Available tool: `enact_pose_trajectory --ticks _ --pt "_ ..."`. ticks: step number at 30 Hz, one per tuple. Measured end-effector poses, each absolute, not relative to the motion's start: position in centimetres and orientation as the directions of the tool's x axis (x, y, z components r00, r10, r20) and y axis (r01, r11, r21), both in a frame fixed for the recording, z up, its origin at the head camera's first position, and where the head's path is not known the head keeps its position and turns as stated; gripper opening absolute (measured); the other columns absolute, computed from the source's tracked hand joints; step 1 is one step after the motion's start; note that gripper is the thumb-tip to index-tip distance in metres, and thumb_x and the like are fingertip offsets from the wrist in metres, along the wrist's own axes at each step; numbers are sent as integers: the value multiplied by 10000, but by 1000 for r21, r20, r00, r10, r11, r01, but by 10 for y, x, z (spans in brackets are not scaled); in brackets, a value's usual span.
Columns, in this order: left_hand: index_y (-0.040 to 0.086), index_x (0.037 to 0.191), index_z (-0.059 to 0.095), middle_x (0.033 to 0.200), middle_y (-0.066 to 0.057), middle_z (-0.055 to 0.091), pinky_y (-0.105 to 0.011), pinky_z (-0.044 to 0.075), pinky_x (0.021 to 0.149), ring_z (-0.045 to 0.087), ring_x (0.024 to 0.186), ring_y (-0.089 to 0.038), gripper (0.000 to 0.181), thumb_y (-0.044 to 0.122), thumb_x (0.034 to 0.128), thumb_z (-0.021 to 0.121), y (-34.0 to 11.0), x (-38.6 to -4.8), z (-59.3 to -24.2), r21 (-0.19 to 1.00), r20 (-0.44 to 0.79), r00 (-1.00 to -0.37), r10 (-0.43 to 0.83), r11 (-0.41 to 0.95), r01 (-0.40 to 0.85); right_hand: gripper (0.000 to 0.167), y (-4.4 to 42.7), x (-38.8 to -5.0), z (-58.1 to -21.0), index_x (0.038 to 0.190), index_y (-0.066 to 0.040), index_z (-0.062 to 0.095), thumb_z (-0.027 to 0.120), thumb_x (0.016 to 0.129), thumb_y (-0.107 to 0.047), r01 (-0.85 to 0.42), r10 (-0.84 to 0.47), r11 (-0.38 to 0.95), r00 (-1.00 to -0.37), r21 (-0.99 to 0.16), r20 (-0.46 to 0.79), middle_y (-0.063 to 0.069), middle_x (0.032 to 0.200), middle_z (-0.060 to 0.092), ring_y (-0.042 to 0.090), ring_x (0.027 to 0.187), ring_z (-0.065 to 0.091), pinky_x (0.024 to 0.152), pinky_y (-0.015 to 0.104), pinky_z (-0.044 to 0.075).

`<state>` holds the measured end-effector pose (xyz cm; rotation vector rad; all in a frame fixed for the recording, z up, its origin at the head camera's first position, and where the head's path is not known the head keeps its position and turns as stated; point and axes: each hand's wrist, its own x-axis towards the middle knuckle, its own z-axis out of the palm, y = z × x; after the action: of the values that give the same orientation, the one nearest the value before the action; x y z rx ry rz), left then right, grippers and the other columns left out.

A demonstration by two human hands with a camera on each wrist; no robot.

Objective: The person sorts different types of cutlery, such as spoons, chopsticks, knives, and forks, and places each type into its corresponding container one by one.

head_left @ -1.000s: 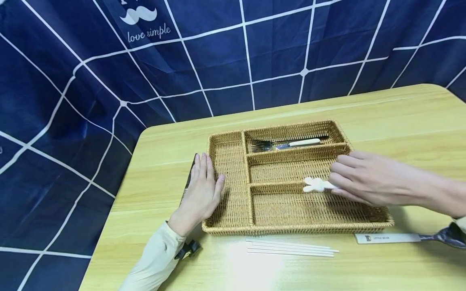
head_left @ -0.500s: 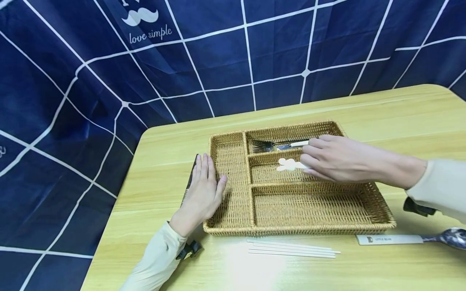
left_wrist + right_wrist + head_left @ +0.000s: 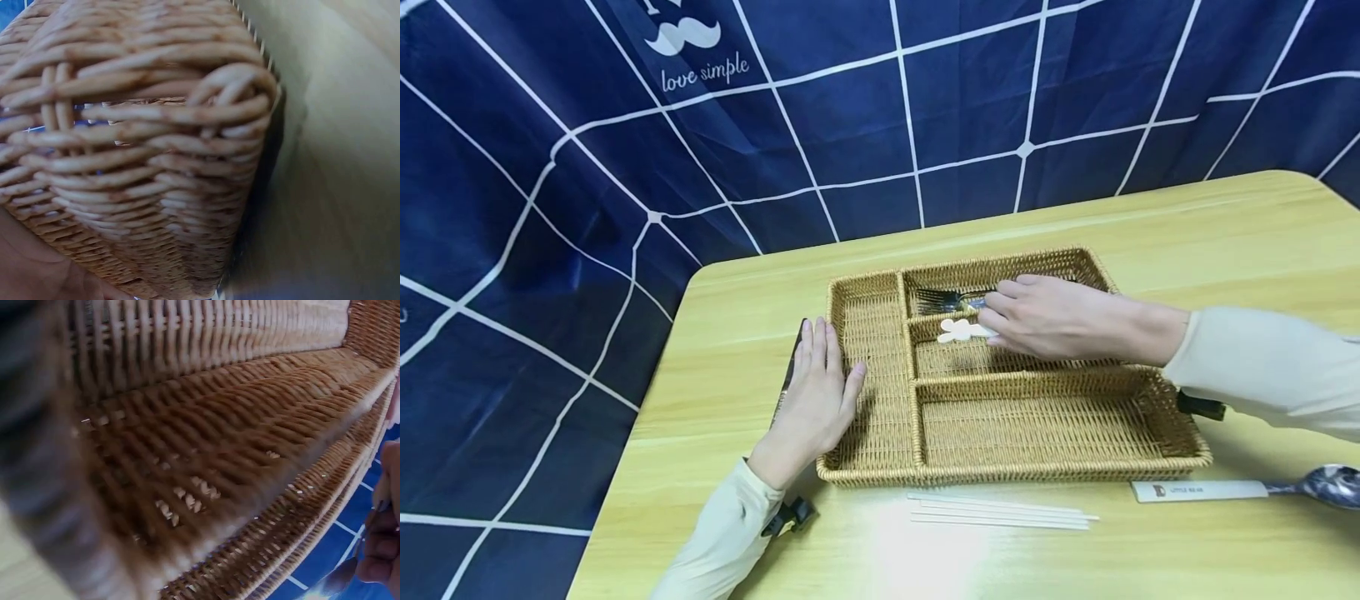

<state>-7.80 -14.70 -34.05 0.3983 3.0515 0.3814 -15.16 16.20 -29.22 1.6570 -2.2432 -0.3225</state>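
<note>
In the head view my left hand (image 3: 817,392) rests with straight fingers against the left wall of the wicker tray (image 3: 880,481). My right hand (image 3: 1052,317) is over the tray's middle compartment, its curled fingers pinching a utensil with a white rabbit-shaped end (image 3: 958,330). That end points left, low over the compartment; the rest of the utensil is hidden by the hand. Forks (image 3: 938,300) lie in the back compartment, partly covered by the right hand. The right wrist view shows the fingers (image 3: 378,550) at its right edge, with a blurred shiny piece by them.
Several thin white sticks (image 3: 1000,512) lie in front of the tray. A spoon with a white handle (image 3: 1198,490) lies at the front right. A dark object (image 3: 787,367) stands beside the tray's left wall. Behind the table hangs a blue curtain (image 3: 850,125) with white lines.
My right hand has moved left and back across the tray, carrying the rabbit-ended utensil from above the front divider to the middle compartment's left part. My left hand has stayed put.
</note>
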Motion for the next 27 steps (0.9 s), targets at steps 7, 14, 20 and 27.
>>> enact_pose_trajectory --ticks 7,14,20,27 --pt "-110 1490 40 1565 -264 -78 -451 -4 1182 -124 1446 -377 704 410 1055 229 -148 -79 -342 261 -4 -967 256 934 246 266 151 -155 -282 895 -51 519 479 986 -297 -879 -937 345 -340 330 73 80 808 551 223 739 541 698 358 536" --pt "-103 1493 46 1570 -262 -66 -442 0 1184 -106 1451 -380 701 407 1055 244 -147 -79 -342 257 -11 -971 239 939 228 252 136 -160 -289 882 -58 499 526 976 -290 -890 -928 364 -371 275 28 92 832 580 237 762 554 707 375 536" --pt "-91 1496 37 1570 -253 -81 -434 -5 1183 -128 1449 -363 710 431 1051 222 -147 -78 -341 255 -21 -971 237 941 224 307 132 -160 -308 862 -48 510 539 977 -331 -873 -919 373 -394 316 -2 104 823 586 220 715 552 598 306 533" --pt "-102 1493 50 1565 -256 -87 -442 -2 1183 -139 1446 -360 705 427 1053 201 -148 -77 -342 261 -13 -968 250 935 238 349 130 -150 -321 709 -100 456 615 945 -301 -856 -917 389 -394 340 56 -61 525 278 51 448 267 359 167 277"
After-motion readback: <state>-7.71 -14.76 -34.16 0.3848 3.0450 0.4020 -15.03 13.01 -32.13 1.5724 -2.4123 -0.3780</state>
